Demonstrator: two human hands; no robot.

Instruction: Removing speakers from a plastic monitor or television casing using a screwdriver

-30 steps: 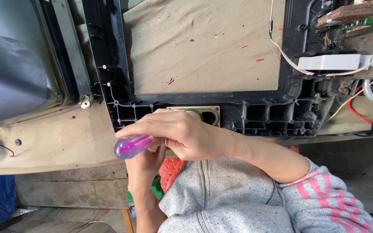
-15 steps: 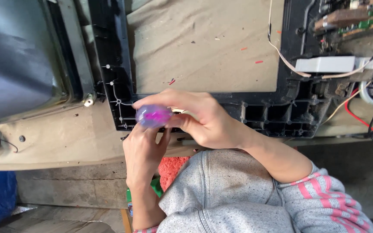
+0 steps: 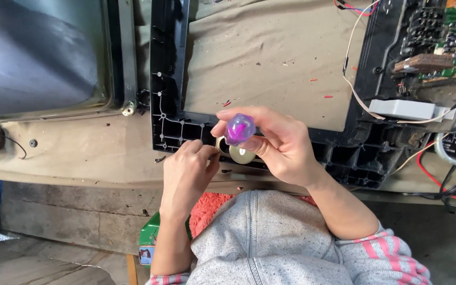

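My right hand [image 3: 281, 145] grips a screwdriver by its clear purple handle [image 3: 239, 129], held nearly upright so the handle end faces me. The shaft is hidden below it. My left hand [image 3: 188, 169] rests with its fingertips against the lower edge of a black plastic frame [image 3: 171, 79], right beside a small round speaker [image 3: 238, 154] set in that edge. The screwdriver stands over the speaker's left rim. The frame lies flat on a tan cloth-covered bench [image 3: 270, 58].
A grey picture tube [image 3: 38, 58] lies at the left. A circuit board [image 3: 439, 47] with wires and a white box [image 3: 405, 109] sits at the right. Red and black cables [image 3: 444, 179] trail off the bench edge. A loose screw [image 3: 32, 143] lies on the cloth.
My right hand has swung the screwdriver from lying sideways at the left to standing upright over the speaker. My left hand has come up to the frame edge.
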